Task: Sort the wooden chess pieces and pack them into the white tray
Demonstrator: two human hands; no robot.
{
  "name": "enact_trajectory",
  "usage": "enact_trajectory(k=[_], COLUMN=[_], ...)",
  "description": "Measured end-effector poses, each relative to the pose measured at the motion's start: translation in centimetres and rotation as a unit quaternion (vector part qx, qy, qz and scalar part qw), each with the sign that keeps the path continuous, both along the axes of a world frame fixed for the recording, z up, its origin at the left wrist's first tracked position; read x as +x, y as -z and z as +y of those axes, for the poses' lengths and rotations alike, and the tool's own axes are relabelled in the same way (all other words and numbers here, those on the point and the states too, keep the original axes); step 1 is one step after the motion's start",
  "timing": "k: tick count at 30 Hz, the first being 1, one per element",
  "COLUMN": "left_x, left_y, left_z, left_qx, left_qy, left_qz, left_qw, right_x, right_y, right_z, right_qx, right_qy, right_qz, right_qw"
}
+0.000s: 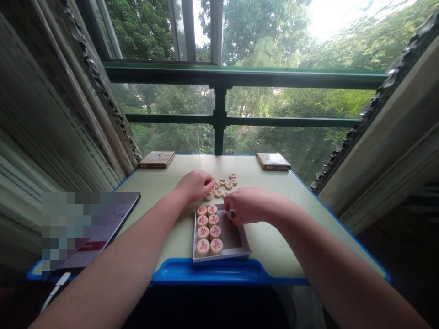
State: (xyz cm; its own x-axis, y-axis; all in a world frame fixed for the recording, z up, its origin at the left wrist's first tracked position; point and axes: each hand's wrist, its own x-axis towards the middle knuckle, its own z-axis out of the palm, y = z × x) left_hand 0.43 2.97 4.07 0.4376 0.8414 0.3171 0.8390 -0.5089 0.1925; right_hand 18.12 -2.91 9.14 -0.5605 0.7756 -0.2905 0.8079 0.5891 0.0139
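Observation:
A shallow white box (245, 250) sits near the front of the table. Its left side holds two columns of round xiangqi pieces (215, 231) with red characters, seemingly stacked. My right hand (245, 206) is over the box's far right part, fingers closed on a xiangqi piece (232, 214) with a black character. Just beyond the box lies a loose group of black-character pieces (228, 185). My left hand (197, 186) is at the left edge of that group, fingers curled together. Whatever those fingers hold, if anything, is hidden.
The pale table (274, 256) has a blue edge with a moulded tray (212, 270) in front. Flat boxes stand at the far left (157, 159) and far right (273, 161). A partly blurred dark device (113, 219) with a white cable (58, 288) lies at left. Curtains flank the window.

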Motion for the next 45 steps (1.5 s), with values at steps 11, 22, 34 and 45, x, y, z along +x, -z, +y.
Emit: enact_trajectory(k=[11, 22, 34, 45], left_x=[0.04, 0.00, 0.01, -0.04], left_y=[-0.18, -0.09, -0.21, -0.19], left_z=[-0.17, -0.12, -0.18, -0.26], left_qx=[-0.010, 0.001, -0.009, -0.003], left_qy=[-0.009, 0.003, -0.007, -0.009], left_qz=[0.010, 0.008, 0.013, 0.006], left_qw=[1.000, 1.000, 1.000, 1.000], right_x=[-0.27, -0.46, -0.16, -0.40], right_y=[0.25, 0.06, 0.61, 0.18], right_z=[0.03, -0.31, 0.35, 0.28], right_qx=[0.036, 0.047, 0.068, 0.051], right_qy=[0.009, 0.013, 0.010, 0.033], right_qz=[-0.011, -0.009, -0.008, -0.014], right_qw=[0.999, 0.999, 0.998, 0.998])
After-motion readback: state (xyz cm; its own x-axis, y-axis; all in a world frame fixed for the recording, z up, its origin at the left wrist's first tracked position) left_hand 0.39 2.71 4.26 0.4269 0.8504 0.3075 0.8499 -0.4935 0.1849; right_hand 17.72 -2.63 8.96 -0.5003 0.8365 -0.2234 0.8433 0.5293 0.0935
